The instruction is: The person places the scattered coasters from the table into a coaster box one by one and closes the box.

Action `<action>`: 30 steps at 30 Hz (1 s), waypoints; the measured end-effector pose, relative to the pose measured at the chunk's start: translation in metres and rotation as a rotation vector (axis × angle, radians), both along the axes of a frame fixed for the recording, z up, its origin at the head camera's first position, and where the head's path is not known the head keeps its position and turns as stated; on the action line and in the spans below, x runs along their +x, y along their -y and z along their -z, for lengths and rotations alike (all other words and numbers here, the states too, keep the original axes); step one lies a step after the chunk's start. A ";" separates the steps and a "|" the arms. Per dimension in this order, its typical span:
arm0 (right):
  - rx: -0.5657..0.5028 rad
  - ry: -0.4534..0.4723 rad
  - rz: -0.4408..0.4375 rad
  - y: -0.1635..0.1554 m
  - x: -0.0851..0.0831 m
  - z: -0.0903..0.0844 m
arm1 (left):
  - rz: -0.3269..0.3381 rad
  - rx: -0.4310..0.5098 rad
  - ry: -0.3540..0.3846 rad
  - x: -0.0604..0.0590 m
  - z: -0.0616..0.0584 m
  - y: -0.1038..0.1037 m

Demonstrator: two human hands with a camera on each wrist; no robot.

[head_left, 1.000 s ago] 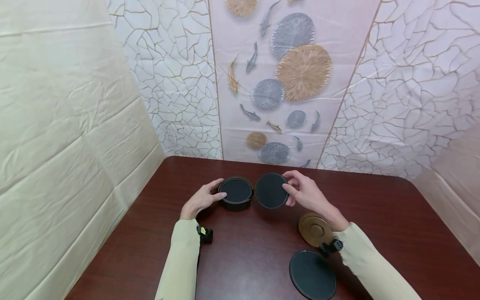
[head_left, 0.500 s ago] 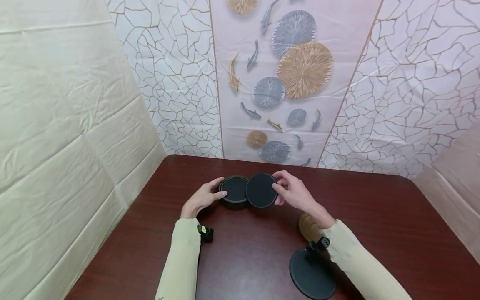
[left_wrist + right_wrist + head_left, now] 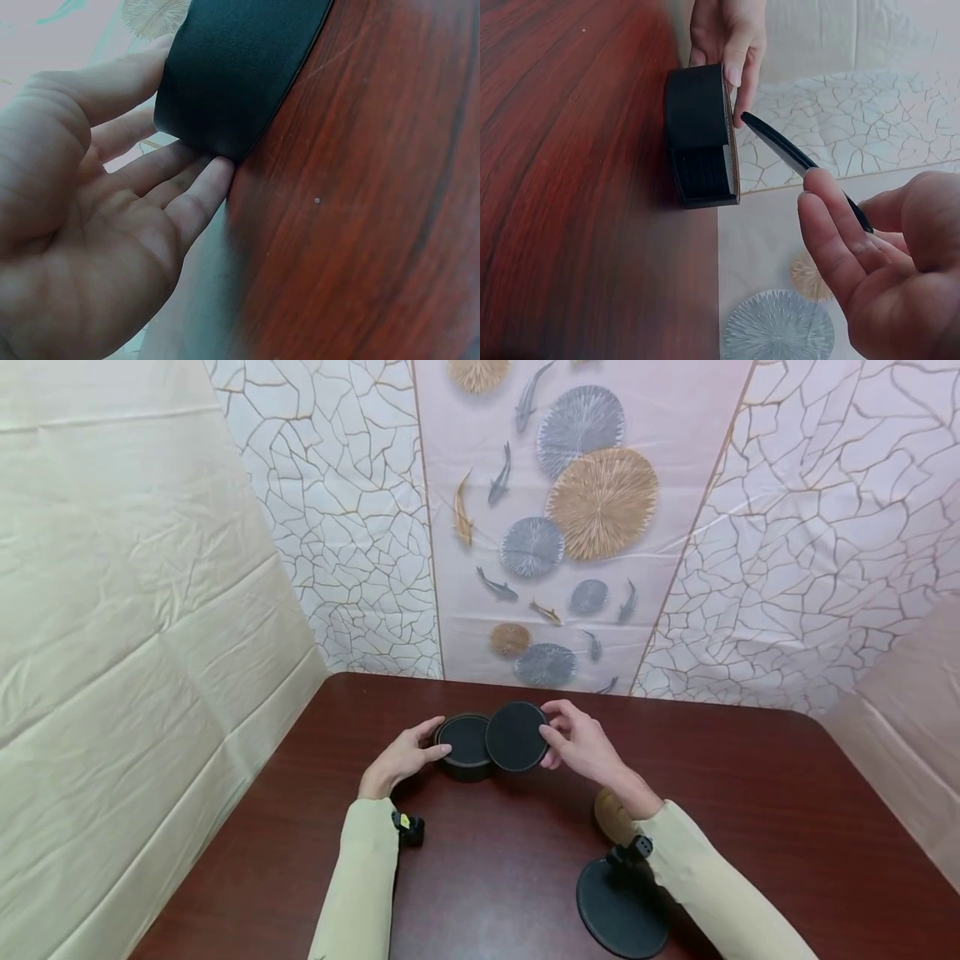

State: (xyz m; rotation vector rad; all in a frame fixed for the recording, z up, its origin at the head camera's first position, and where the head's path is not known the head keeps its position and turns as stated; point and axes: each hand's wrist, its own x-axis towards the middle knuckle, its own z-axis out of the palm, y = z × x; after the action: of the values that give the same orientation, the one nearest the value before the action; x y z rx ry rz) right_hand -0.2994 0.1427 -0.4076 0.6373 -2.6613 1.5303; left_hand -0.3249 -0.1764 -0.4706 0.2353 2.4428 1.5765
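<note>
My left hand [image 3: 402, 760] grips the near-left side of a round black coaster holder [image 3: 470, 772], thumb over its top rim and fingers along its wall. In the left wrist view the holder [image 3: 232, 67] stands on the wood between thumb and fingers. My right hand [image 3: 588, 747] pinches a thin round black coaster [image 3: 516, 737] by its right edge. The coaster is raised and overlaps the holder's right side in the head view. In the right wrist view the coaster [image 3: 780, 146] tilts beside the holder [image 3: 696, 105], whose side slot shows stacked layers.
A brown round disc [image 3: 611, 814] lies partly under the right forearm. Nearer me lies a larger black disc [image 3: 622, 914], partly covered by the right sleeve. Both are on the dark red wooden table [image 3: 480, 877]. A patterned cloth [image 3: 360, 527] hangs behind the table's far edge.
My right hand has carried the coaster left, from beside the holder to overlapping its right side. The right forearm now covers more of the brown disc. My left hand stays on the holder.
</note>
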 end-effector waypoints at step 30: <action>-0.097 0.196 0.045 0.050 -0.017 0.018 | -0.015 0.023 0.026 0.000 0.000 0.000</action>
State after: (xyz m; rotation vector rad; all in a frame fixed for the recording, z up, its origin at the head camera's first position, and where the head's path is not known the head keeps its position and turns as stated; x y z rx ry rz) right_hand -0.3168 0.0931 -0.4257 0.4415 -2.6937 1.7819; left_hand -0.3248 -0.1766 -0.4706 0.2001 2.4137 1.6039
